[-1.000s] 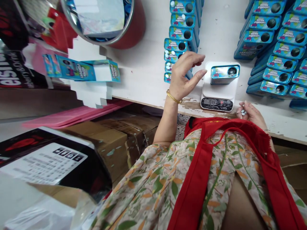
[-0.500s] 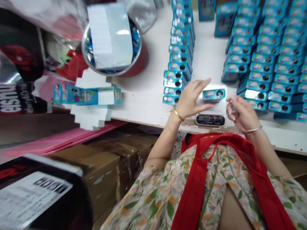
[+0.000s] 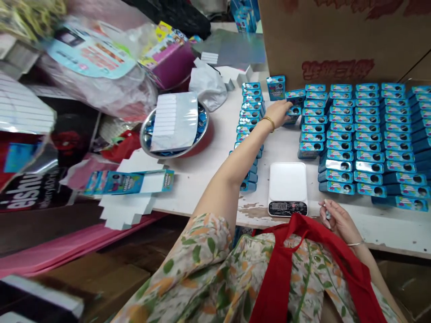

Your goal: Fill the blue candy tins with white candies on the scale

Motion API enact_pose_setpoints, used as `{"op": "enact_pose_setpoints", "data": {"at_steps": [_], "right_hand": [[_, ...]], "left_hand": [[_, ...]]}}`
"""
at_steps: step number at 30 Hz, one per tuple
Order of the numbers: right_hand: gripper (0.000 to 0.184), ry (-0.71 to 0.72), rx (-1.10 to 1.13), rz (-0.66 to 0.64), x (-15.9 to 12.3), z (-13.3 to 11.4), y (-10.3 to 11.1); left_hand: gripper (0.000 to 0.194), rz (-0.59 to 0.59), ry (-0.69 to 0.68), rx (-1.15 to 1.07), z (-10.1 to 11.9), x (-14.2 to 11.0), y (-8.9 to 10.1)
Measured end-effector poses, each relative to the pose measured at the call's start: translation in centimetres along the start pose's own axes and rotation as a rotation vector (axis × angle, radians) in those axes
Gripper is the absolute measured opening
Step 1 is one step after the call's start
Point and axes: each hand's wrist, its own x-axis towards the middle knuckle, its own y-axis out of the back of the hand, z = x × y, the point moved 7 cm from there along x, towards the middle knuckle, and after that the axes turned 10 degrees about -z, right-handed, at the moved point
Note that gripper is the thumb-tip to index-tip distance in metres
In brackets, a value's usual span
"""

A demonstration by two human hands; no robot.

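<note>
My left hand (image 3: 279,113) reaches far across the table, its fingers closed on the near end of a small blue box (image 3: 293,117). That box stands upright beside another blue carton (image 3: 296,95), left of the box rows. Close to the table's front edge, my right hand (image 3: 339,220) is curled, its fingertips around something small and whitish that I cannot make out. Between my arms lies a white kitchen scale (image 3: 288,181) with nothing on its plate and its display lit. A separate blue box (image 3: 276,89) stands behind my left hand.
Several rows of upright blue boxes (image 3: 368,130) fill the right side. Another row of boxes (image 3: 248,130), some topped with small white pieces, runs beneath my left forearm. A red metal bowl (image 3: 202,141) and an unfolded blue carton (image 3: 126,183) are at left. A large cardboard box (image 3: 336,40) blocks the back.
The blue box has left the scale. My left hand has moved from beside the scale to the back and holds a box there. My right hand stays curled near the scale; the view has tilted up.
</note>
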Motion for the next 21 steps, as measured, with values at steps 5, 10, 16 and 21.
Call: {"op": "enact_pose_setpoints", "data": {"at_steps": [5, 10, 16, 21], "right_hand": [[0.046, -0.115, -0.017, -0.050, 0.3, 1.0, 0.2], [0.052, -0.192, -0.106, -0.055, 0.8, 1.7, 0.9], [0.047, -0.175, -0.139, -0.045, 1.4, 2.4, 1.6], [0.045, -0.146, -0.041, 0.017, 1.6, 1.7, 1.1]], "left_hand": [[0.044, 0.133, -0.033, -0.028, -0.8, 3.5, 1.2], [0.046, 0.278, 0.284, -0.087, -8.1, 6.0, 3.9], [0.057, 0.089, 0.343, -0.046, -11.6, 8.7, 3.1], [0.039, 0.152, 0.284, -0.025, -10.2, 7.4, 4.9]]}}
